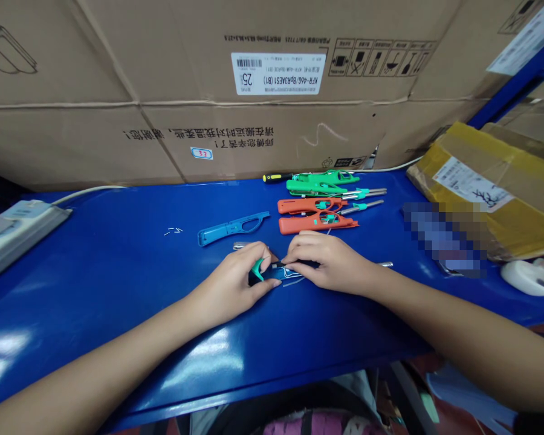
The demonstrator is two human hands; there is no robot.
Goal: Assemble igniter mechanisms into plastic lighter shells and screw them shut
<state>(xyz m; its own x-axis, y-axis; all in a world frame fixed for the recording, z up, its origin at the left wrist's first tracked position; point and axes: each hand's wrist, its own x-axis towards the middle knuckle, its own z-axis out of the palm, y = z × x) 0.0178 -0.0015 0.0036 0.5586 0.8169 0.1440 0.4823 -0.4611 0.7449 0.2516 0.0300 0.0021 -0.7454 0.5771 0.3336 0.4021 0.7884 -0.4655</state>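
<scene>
In front of me lies a blue lighter half-shell (272, 281), mostly covered by my hands. My left hand (236, 278) is closed round its left end, with a green plastic piece (257, 269) between thumb and fingers. The fingertips of my right hand (329, 260) pinch a small black part (278, 264) above the shell. Beneath them runs a white wire (291, 274). A metal tube end (387, 264) shows past my right wrist. Behind my left hand lie a metal piece (239, 246), partly hidden, and another blue half-shell (231, 228), its hollow side up.
Orange lighter bodies (317, 223) and green ones (321, 182) lie behind my right hand, near a screwdriver (274, 177). Small white bits (173, 231) are at left, with a power strip (25, 226) beyond. A taped carton (489, 187) stands right; a large cardboard box (185, 78) borders the back.
</scene>
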